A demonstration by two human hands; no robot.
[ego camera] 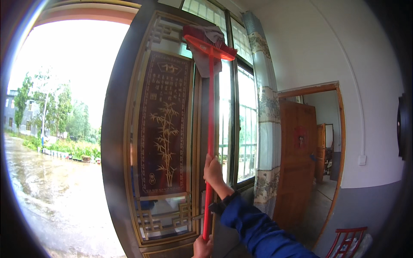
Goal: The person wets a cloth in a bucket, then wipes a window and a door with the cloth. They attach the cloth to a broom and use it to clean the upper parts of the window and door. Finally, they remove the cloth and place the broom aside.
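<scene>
A red broom [210, 125] is held upright with its head raised. A greyish cloth [204, 63] is draped over the bristles and hangs below the broom head. The head and cloth are in front of the top right part of a decorated door panel [145, 135]; whether they touch it I cannot tell. My right hand [214, 172], in a blue sleeve, grips the handle about midway up. Lower down, at the bottom edge of the view, my left hand [203, 248] is closed around the same handle and is partly cut off.
Right of the panel is a barred window [246, 125] with a patterned curtain [267, 109]. A wooden door [295, 161] stands ajar farther right, near a red chair [347, 242]. To the left, a doorway opens onto wet ground [48, 180].
</scene>
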